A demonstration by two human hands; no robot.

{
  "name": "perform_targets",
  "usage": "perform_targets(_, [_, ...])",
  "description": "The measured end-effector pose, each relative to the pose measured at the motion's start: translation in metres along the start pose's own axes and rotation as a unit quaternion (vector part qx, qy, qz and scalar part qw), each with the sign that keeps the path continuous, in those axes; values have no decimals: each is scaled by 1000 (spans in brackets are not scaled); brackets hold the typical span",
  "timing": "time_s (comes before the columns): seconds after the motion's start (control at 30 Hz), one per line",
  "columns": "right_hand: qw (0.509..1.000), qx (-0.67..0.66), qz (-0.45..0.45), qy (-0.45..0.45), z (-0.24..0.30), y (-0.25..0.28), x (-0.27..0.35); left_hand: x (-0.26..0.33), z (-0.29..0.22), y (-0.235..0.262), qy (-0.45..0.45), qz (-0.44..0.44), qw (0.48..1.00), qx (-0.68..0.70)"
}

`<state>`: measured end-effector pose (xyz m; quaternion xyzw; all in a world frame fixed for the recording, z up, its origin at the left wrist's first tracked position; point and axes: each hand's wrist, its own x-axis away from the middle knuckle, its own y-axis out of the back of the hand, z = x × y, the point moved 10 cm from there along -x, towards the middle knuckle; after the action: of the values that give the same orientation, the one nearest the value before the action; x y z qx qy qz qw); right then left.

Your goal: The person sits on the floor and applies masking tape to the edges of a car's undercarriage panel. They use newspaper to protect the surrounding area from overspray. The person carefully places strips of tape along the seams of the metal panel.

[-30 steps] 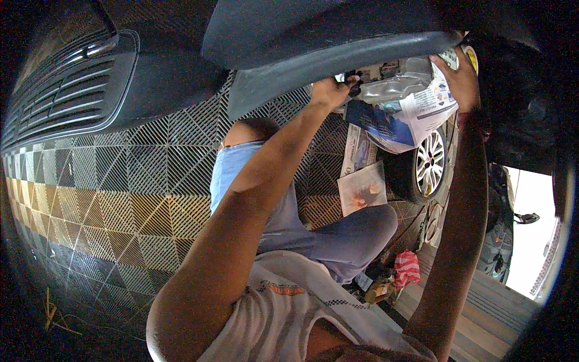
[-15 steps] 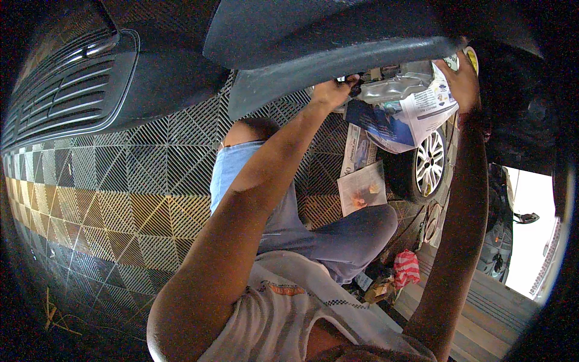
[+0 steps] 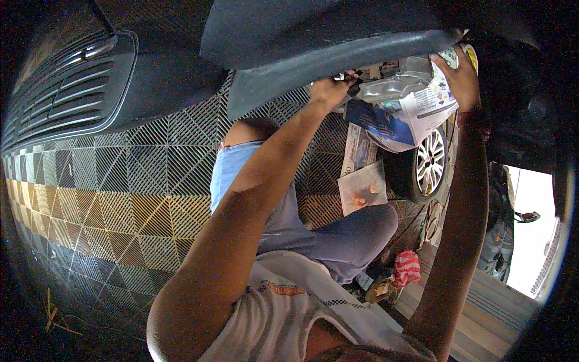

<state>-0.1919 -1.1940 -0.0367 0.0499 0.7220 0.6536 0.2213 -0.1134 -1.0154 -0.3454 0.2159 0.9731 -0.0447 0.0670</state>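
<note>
Left hand (image 3: 329,90) pinches a small dark fastener (image 3: 351,78) under the grey bumper edge (image 3: 338,57); right hand (image 3: 461,78) presses flat against the printed sheet (image 3: 429,105). Next likely needs careful seating.

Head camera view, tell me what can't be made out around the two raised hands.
- Left hand: its fingertips press against the dark car panel; what they pinch is too small and dark to tell.
- Right hand: palm hidden against the plastic-wrapped papers.
- Panel's top: cut off by the picture's upper edge.
</note>
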Motion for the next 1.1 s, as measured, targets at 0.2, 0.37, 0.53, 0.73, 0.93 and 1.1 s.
perform_targets(0.2, [999,28,-22,1,-6,-1,1,8,-16,2,96,59,992,58])
perform_targets(0.37, [999,33,-26,4,-3,0,0,8,-12,1,102,67,988,90])
perform_targets(0.53, [999,30,-21,2,-10,-1,-1,10,-21,2,118,78,987,72])
perform_targets(0.73, [1000,18,-20,-11,7,2,1,4,-11,1,84,74,993,33])
perform_targets(0.93, [1000,6,14,-23,8,1,1,2,2,1,64,37,997,12])
perform_targets(1.1, [999,5,-34,13,13,7,4,2,15,-1,54,37,995,-72])
